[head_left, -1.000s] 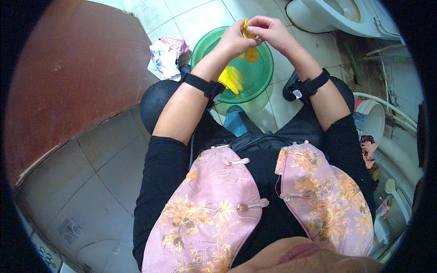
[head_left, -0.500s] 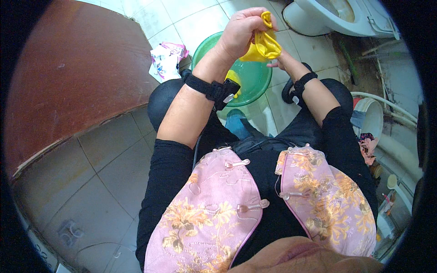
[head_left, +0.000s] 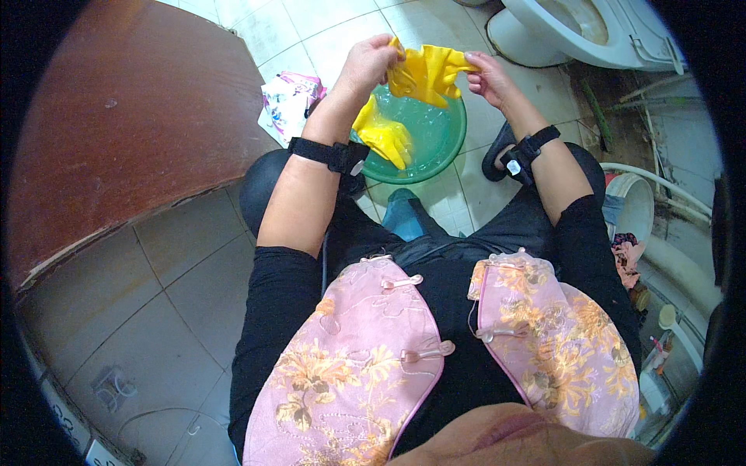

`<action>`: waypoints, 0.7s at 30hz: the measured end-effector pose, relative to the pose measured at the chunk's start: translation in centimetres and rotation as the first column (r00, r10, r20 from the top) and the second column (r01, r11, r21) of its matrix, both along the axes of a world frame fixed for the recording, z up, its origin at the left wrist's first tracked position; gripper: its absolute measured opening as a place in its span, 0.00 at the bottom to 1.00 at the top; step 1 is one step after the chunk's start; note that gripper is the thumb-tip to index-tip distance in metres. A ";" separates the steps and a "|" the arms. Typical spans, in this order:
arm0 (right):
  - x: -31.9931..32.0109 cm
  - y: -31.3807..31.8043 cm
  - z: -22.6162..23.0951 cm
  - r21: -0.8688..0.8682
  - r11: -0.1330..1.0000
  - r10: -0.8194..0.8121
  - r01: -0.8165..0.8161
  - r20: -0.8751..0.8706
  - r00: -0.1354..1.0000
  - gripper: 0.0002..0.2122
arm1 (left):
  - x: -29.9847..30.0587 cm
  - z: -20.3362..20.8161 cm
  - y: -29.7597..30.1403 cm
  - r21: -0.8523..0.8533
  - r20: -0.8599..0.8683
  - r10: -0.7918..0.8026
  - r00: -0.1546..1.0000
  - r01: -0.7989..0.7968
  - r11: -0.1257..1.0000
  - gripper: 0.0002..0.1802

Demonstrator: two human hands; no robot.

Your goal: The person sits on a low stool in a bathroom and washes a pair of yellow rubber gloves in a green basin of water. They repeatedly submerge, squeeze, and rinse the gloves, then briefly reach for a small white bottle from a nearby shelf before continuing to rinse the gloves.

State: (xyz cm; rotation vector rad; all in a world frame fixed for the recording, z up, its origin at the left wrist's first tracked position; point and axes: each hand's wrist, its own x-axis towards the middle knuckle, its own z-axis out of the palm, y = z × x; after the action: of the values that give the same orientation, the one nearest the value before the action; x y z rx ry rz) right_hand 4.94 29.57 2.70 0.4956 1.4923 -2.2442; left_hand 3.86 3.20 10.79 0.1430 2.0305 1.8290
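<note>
A yellow rubber glove [head_left: 429, 74] is stretched out sideways above a green basin [head_left: 460, 136]. My left hand [head_left: 371, 62] pinches the bunched cuff end. With thumb and fingers, my right hand [head_left: 489, 79] grips the glove's fingertip side. Inside the basin, a second yellow rubber glove [head_left: 382, 136] rests at the left, partly in the water [head_left: 431, 128]. Neither of my hands touches this second glove. Both of my forearms wear black straps.
A white toilet [head_left: 536, 35] stands at the far right. Left of the basin lies a white and pink plastic packet [head_left: 289, 101] beside a brown panel [head_left: 148, 124]. Pipes and a white bucket [head_left: 633, 202] are along the right wall. A slippered foot is right of the basin.
My left hand has moved left and slightly down, and the right has come up to take the glove's other end. The glove is now spread between them, and the basin glove shows more fully.
</note>
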 end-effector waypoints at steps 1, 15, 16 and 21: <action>0.0 0.1 0.0 0.091 0.994 0.062 -0.061 -0.006 0.998 0.08 | 0.4 -0.7 0.2 -0.058 0.027 -0.014 1.000 0.015 0.998 0.07; 1.5 -1.3 3.6 0.711 0.582 0.594 -0.395 -0.040 0.803 0.08 | 4.3 -7.7 2.8 -0.810 0.094 -0.733 0.673 0.480 0.337 0.10; 1.6 -1.5 4.1 0.699 0.573 0.624 -0.429 -0.032 0.781 0.08 | 4.4 -8.0 2.9 -0.812 0.115 -0.736 0.668 0.490 0.317 0.11; 1.9 -2.0 5.6 0.774 0.457 0.743 -0.438 -0.061 0.666 0.07 | 4.9 -8.8 3.1 -0.772 0.143 -0.772 0.619 0.558 0.305 0.17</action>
State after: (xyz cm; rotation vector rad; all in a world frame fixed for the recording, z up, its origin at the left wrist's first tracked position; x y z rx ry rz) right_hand 6.85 27.56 8.35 -0.3432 2.2861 -1.1475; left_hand 8.73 6.30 1.96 0.8865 2.2080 0.3314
